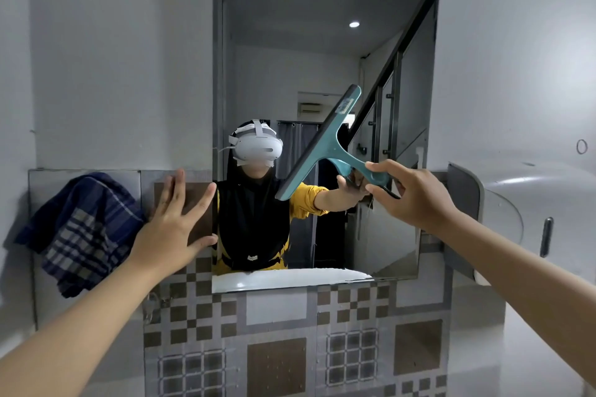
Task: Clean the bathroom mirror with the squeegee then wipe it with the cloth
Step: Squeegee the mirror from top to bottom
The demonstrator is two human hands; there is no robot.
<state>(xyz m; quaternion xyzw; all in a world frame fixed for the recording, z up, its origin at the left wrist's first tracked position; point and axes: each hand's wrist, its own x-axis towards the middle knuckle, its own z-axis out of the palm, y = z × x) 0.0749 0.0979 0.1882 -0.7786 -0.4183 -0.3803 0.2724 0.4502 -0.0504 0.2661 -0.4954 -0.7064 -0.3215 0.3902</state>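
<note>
The tall wall mirror [322, 51] fills the middle of the view. My right hand [411, 195] grips the handle of a teal squeegee [322, 142], whose tilted blade lies against the glass in the mirror's lower right half. My left hand [175, 222] is open with fingers spread, pressed flat on the tiled wall just left of the mirror's edge. A blue checked cloth [80, 232] hangs on the wall ledge to the left of that hand, untouched.
A white paper dispenser [516, 216] juts from the wall on the right of the mirror. Patterned brown and grey tiles [277, 342] cover the wall below. The mirror reflects a person wearing a headset, and a staircase.
</note>
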